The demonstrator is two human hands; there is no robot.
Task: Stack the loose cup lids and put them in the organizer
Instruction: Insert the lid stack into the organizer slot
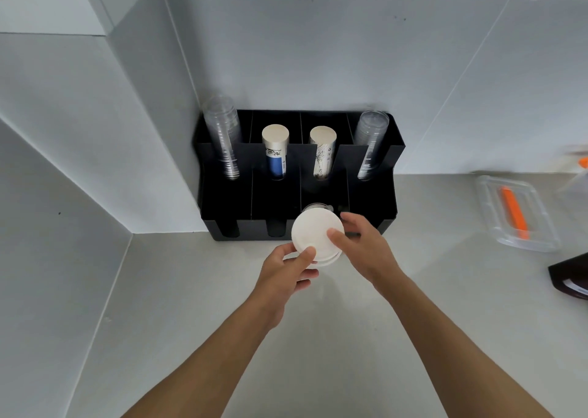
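Two hands on one stack of white lids (315, 237), held above the counter (318, 338) just in front of the black organizer (369, 194). Left hand (288, 276) clamped on the stack's near edge, thumb on top, fingers beneath. Right hand (362, 247) gripping the right edge, thumb pressed on top. More lids (316, 208) sitting in the organizer's third front slot. Cup stacks (275, 150) upright behind.

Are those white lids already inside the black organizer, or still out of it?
Out. Both hands, left and right, hold the white lids just before the black organizer.
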